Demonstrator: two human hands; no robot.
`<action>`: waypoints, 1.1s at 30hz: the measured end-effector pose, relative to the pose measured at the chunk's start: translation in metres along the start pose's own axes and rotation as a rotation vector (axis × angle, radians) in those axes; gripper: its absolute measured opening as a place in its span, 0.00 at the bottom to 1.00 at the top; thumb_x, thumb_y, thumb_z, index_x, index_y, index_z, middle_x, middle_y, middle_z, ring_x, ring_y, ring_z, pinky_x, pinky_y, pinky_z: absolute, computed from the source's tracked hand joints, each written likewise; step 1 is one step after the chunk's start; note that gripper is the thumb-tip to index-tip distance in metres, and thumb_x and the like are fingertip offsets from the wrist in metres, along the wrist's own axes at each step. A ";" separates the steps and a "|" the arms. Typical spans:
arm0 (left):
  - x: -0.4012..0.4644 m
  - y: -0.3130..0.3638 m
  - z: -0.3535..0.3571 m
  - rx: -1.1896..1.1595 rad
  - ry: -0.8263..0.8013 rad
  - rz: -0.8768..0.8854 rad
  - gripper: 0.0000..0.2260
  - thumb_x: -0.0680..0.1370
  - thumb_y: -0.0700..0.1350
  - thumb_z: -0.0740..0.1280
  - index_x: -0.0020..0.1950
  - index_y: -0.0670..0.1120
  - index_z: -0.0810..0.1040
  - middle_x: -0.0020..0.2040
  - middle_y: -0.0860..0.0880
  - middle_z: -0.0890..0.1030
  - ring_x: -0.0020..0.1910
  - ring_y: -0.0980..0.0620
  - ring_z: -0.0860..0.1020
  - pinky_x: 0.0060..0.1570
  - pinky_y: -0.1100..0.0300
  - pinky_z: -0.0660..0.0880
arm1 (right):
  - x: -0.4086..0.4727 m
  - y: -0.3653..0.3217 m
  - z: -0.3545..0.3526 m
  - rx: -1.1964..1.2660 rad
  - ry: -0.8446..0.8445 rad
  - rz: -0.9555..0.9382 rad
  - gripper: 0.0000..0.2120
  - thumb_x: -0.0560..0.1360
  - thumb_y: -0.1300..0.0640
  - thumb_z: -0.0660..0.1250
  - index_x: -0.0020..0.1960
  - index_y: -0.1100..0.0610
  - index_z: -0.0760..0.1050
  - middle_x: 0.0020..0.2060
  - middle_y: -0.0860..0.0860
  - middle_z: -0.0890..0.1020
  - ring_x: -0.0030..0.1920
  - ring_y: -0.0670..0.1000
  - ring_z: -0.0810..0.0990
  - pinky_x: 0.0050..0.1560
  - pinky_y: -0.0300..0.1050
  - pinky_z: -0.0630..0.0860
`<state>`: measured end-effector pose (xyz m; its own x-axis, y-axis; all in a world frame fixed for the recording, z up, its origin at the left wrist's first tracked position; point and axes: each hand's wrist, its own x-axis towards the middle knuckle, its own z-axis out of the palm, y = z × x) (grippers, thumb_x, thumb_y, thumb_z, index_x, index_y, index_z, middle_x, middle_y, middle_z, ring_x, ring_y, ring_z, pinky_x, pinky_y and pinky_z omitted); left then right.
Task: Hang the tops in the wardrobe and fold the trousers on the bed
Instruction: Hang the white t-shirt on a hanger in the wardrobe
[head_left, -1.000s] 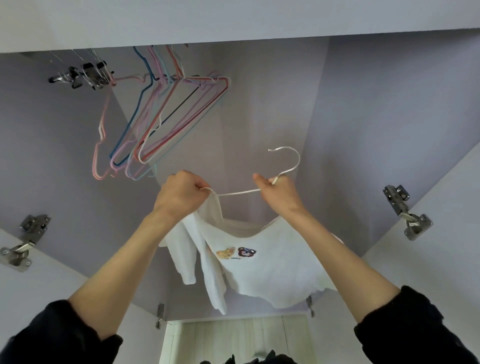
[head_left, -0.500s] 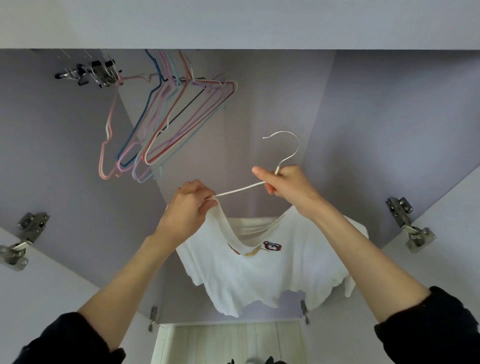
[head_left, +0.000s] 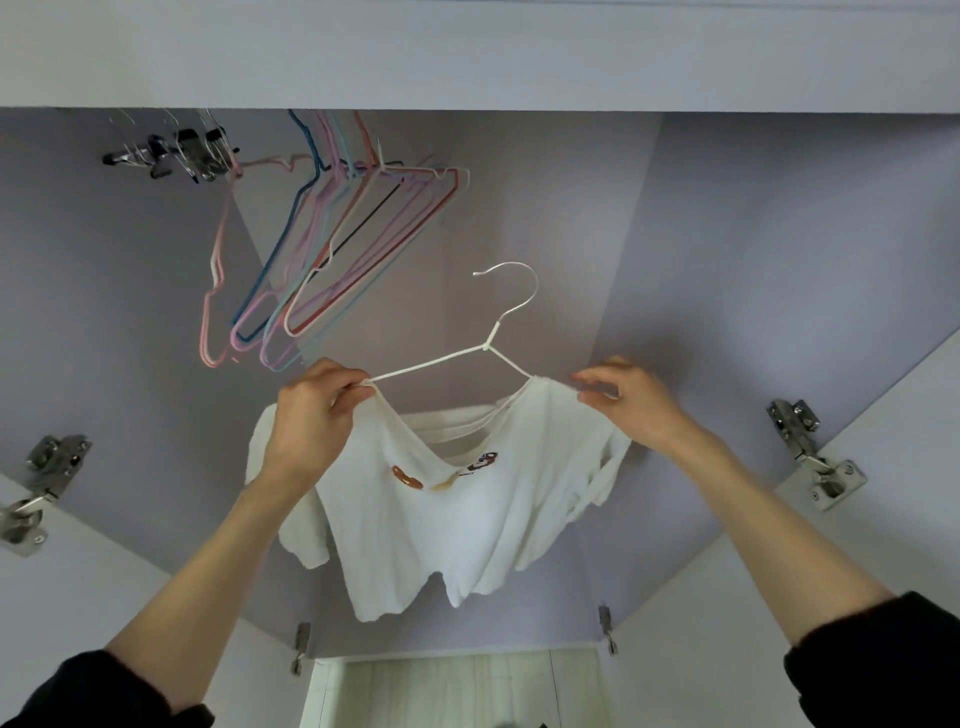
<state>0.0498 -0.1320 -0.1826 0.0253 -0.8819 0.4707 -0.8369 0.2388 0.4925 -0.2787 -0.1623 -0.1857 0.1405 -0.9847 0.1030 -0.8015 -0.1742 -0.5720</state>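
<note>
A white T-shirt (head_left: 447, 525) with a small cartoon print hangs from a white wire hanger (head_left: 488, 345) inside the open wardrobe. Its hook points up, free of the rail. My left hand (head_left: 311, 410) pinches the shirt's collar and the hanger's left arm together. My right hand (head_left: 631, 400) pinches the shirt's right shoulder, where the hanger's right arm goes under the cloth. The right end of the hanger is hidden inside the shirt.
Several empty coloured wire hangers (head_left: 332, 260) hang at the upper left, beside a bunch of metal clip hangers (head_left: 176, 153). Door hinges (head_left: 815, 457) sit on both open doors. The wardrobe's lilac walls surround the shirt; pale flooring (head_left: 447, 691) shows below.
My right hand let go of the hanger's neck and moved right to the shirt's shoulder. The shirt has spread out along the hanger, and both have risen a little.
</note>
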 end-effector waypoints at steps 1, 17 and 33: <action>0.000 -0.002 -0.001 -0.002 0.005 -0.005 0.04 0.74 0.35 0.69 0.47 0.38 0.83 0.45 0.42 0.81 0.41 0.43 0.80 0.43 0.63 0.68 | 0.003 0.002 0.001 -0.037 0.019 0.003 0.13 0.74 0.62 0.69 0.58 0.60 0.80 0.53 0.57 0.78 0.54 0.55 0.77 0.56 0.36 0.65; -0.015 -0.021 -0.007 0.097 0.002 -0.097 0.07 0.77 0.35 0.66 0.51 0.36 0.82 0.50 0.37 0.81 0.47 0.37 0.79 0.50 0.55 0.71 | 0.001 0.010 0.007 0.085 0.297 0.144 0.09 0.77 0.64 0.62 0.51 0.64 0.81 0.46 0.62 0.84 0.48 0.63 0.81 0.53 0.50 0.73; -0.015 -0.012 0.002 -0.103 -0.027 -0.034 0.04 0.74 0.34 0.69 0.45 0.38 0.83 0.42 0.44 0.80 0.39 0.49 0.76 0.41 0.71 0.63 | -0.020 -0.005 0.006 -0.172 0.035 -0.117 0.11 0.76 0.59 0.66 0.58 0.57 0.79 0.53 0.54 0.81 0.55 0.56 0.77 0.53 0.42 0.68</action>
<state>0.0581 -0.1225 -0.1973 0.0371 -0.9006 0.4331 -0.7752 0.2475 0.5811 -0.2741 -0.1421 -0.1896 0.2207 -0.9564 0.1911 -0.8685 -0.2819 -0.4077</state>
